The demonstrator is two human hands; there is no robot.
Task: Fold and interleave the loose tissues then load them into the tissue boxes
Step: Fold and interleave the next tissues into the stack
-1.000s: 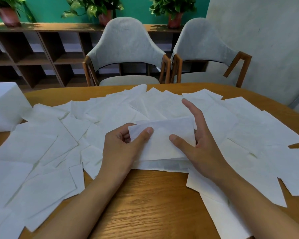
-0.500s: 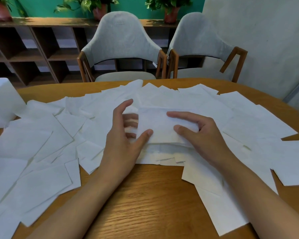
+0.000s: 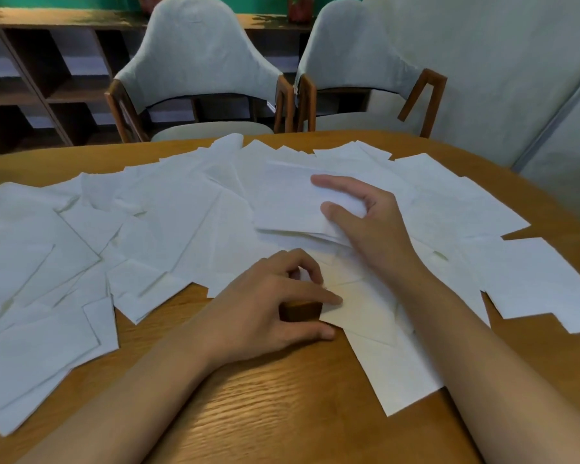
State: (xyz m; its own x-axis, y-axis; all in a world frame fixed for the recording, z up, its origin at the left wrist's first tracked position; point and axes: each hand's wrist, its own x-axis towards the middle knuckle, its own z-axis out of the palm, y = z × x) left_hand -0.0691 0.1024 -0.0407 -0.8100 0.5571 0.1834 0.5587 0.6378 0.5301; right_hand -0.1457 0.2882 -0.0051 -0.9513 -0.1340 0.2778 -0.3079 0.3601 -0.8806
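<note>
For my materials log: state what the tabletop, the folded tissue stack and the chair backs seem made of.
Tabletop: wood or veneer, satin finish; grain lines, soft glare. Folded tissue stack: thin matte paper; limp layered edges. Chair backs: likely grey fabric, matte; faint texture, no shine.

I've got loose tissues (image 3: 168,212) spread over the table (image 3: 282,413), left edge to right. On top of them, mid-table, there's a folded stack (image 3: 288,199), with the right hand (image 3: 372,226) gripping its right end. Nearer me, the left hand (image 3: 265,306) is at the spread's near edge, fingertip on a sheet. Two chairs (image 3: 198,55) stand behind the table, and shelving (image 3: 41,78) is behind them to the left.
</note>
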